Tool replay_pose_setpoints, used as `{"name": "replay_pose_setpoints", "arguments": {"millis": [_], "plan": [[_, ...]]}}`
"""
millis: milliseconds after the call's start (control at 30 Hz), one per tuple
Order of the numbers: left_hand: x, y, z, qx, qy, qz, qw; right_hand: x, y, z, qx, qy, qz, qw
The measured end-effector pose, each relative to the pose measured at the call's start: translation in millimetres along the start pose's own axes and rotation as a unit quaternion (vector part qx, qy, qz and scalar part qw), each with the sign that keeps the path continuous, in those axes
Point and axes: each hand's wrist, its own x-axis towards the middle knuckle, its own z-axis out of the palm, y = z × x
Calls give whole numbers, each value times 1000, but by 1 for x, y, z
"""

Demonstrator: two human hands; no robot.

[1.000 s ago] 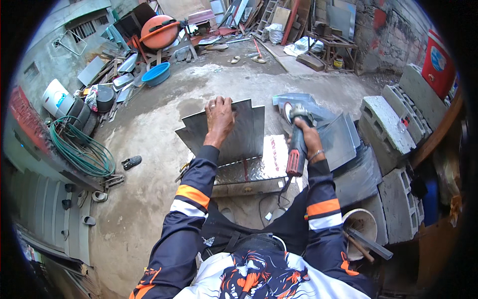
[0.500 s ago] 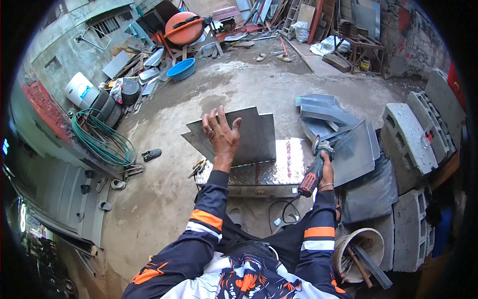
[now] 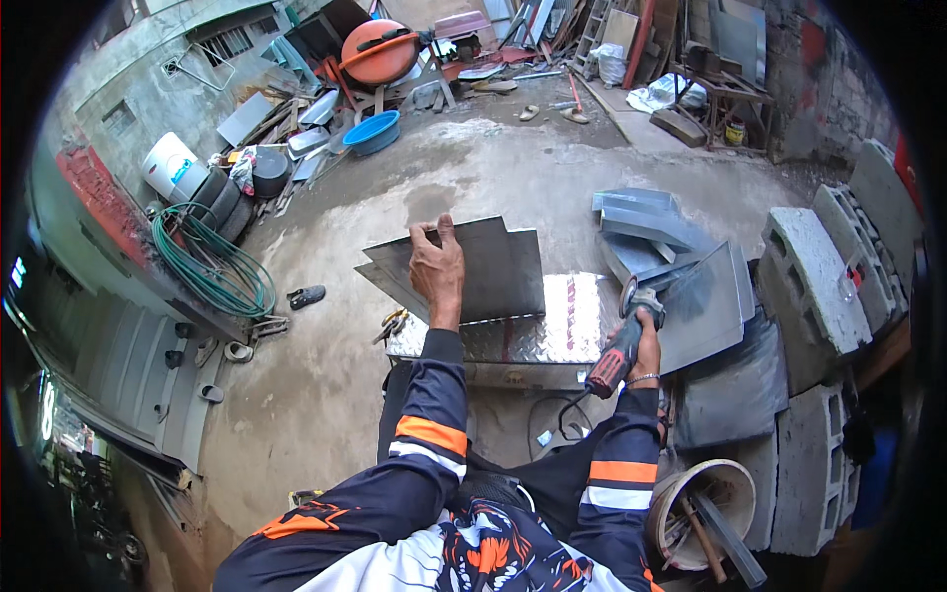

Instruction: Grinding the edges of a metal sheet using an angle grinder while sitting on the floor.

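Note:
My left hand [image 3: 437, 268] is closed on the upper edge of a bent grey metal sheet [image 3: 488, 276], its fingers curled over the rim and thumb pointing up. The sheet stands tilted on a low bench topped with shiny diamond plate [image 3: 572, 316]. In my right hand [image 3: 646, 345] is a red and black angle grinder [image 3: 618, 353], held at the bench's right end. Its disc [image 3: 628, 295] points away from me and is apart from the sheet. A cord runs down from the grinder's rear. Pliers-like tools [image 3: 393, 326] lie at the bench's left end.
Right of the bench lie folded metal pieces [image 3: 641, 219] and flat sheets [image 3: 705, 306], beside concrete blocks [image 3: 811, 281]. A bucket of tools [image 3: 745, 469] stands near my right side. Leftward are a coiled green hose [image 3: 202, 266] and a dark shoe [image 3: 307, 296]; a blue basin [image 3: 372, 133] sits farther off.
My left hand's spread fingers have curled closed over the sheet's upper edge. The sheet has shifted only slightly. My right hand still holds the grinder, now tipped a little more upright.

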Motion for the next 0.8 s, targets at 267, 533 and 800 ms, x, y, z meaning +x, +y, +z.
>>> {"name": "replay_pose_setpoints", "arguments": {"millis": [267, 533, 800], "plan": [[5, 47, 13, 85, -76, -91, 989, -2, -6, 0, 26, 18, -17, 999], [15, 75, 33, 131, -259, 105, 951, 5, -14, -18, 81, 30, -40, 995], [60, 14, 23, -12, -266, 199, 943, 6, -15, -36, 59, 71, -58, 994]]}}
